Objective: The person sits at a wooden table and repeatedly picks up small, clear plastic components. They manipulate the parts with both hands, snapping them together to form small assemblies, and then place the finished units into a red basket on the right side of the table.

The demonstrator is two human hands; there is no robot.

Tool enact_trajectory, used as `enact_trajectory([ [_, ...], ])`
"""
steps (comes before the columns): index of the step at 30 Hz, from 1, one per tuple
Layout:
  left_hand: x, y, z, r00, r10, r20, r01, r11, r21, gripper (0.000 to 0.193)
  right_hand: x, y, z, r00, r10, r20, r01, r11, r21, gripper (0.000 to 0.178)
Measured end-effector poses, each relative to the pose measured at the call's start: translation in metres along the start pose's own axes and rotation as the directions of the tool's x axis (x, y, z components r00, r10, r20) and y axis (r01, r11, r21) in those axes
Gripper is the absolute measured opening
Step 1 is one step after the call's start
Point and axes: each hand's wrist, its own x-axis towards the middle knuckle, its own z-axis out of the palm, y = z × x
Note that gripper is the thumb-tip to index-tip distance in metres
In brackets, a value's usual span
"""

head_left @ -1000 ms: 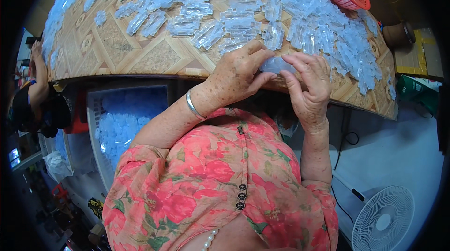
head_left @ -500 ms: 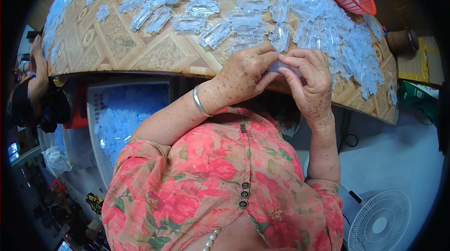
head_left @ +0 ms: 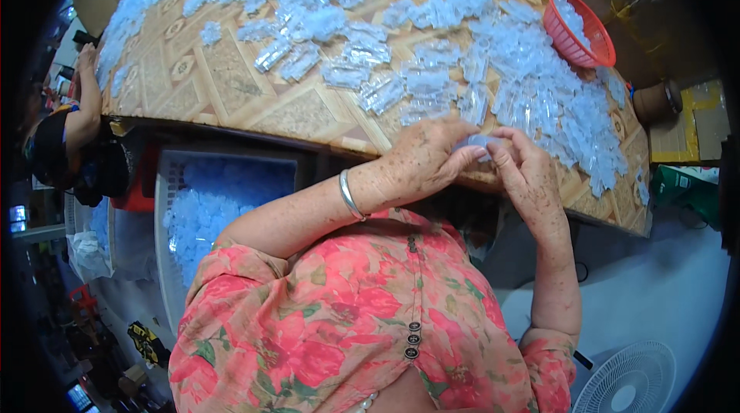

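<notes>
Between my two hands, just over the table's near edge, is a small clear bluish plastic piece. My left hand pinches its left end between thumb and fingers, a silver bangle on the wrist. At its right end, the thumb and fingers of my right hand are closed on it too. My fingers cover much of the piece, so its full shape is hidden. Beyond my hands, flat clear plastic pieces lie in loose stacks. A dense heap of similar pieces spreads to the right.
A red plastic basket holding clear pieces stands at the table's far right. Below the table, at left, a white crate holds more bluish pieces. Another person's arm rests at the far left. A white fan stands lower right.
The view has shifted, so the table and my hands sit lower in it. Both hands still hold the piece, which shows more between my fingertips; my right fingers have shifted on it.
</notes>
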Motion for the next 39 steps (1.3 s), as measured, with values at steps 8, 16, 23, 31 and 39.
enact_trajectory([
  [8,0.006,0.015,-0.002,0.872,-0.393,0.292,0.485,0.774,-0.406,0.031,0.023,0.005,-0.009,0.84,0.273,0.469,-0.439,0.85,0.293,0.047],
  [16,0.005,0.001,0.007,0.87,-0.377,0.318,0.492,0.689,-0.532,0.032,0.03,0.003,-0.014,0.736,0.262,0.624,-0.551,0.767,0.329,0.053],
  [23,0.008,0.011,0.008,0.809,-0.483,0.334,0.584,0.601,-0.546,0.03,0.034,-0.001,-0.011,0.721,0.292,0.629,-0.582,0.748,0.319,0.039],
  [31,0.008,0.007,0.008,0.852,-0.435,0.291,0.523,0.688,-0.502,0.03,0.024,0.001,-0.003,0.802,0.291,0.522,-0.52,0.77,0.37,0.037],
  [39,-0.031,0.017,-0.025,0.878,-0.436,0.196,0.456,0.642,-0.616,0.029,0.002,0.009,0.013,0.93,0.205,0.305,-0.346,0.77,0.536,0.059],
])
